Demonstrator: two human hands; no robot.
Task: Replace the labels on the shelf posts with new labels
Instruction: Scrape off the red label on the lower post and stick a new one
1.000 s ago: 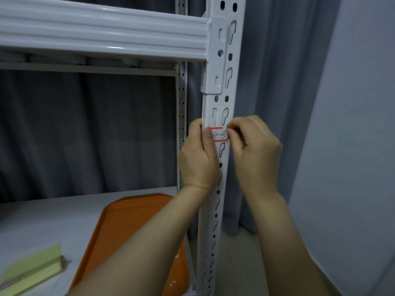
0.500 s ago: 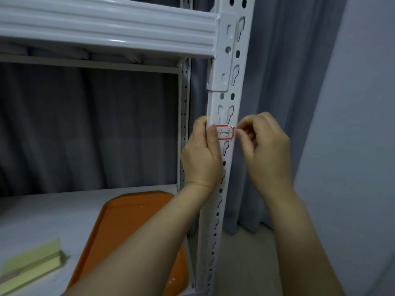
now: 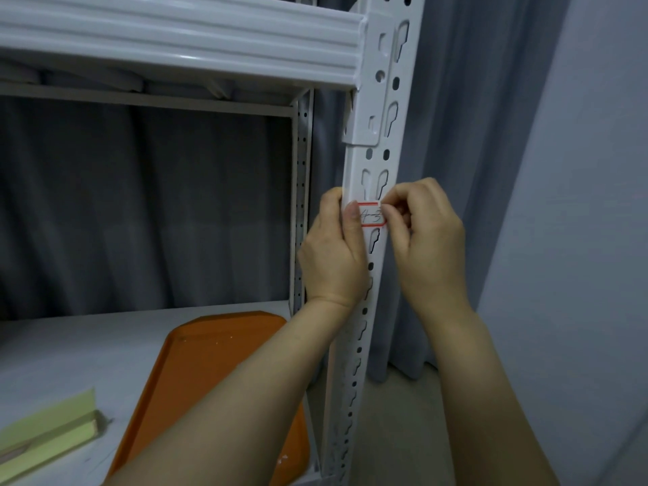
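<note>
**Label on front post: right-hand pinch at upper right corner, left hand steadying**

Location. The label (image 3: 372, 214), white with a red border and handwritten marks, sits on the front face of the post (image 3: 408, 82), below the beam (image 3: 175, 40) bracket. Its long axis runs across the post, at right angles to the post's length.

Left hand. The left hand (image 3: 333, 254) wraps the post's left edge, fingers curled round behind it. The thumb (image 3: 352, 219) lies flat over the label's left end and pins it.

Right hand. The right hand (image 3: 431, 247) is closed to a fine pinch, thumb and forefinger tips (image 3: 391, 201) meeting at the label's upper right corner. That corner looks slightly raised from the metal. How much paper is actually caught between the tips cannot be told.

Governing relation. The label lies directly left of the right-hand pinch and directly right of the left thumb, so it is held at both ends. The right hand has the free corner. In my judgement a peel would run leftward along the label's long axis, toward the thumb, which would have to lift to let it pass.

Status. Whether this label is old or new cannot be settled here.

Other items. A tray (image 3: 210, 363) and a pale pad (image 3: 45, 433) lie on the shelf below.
</note>
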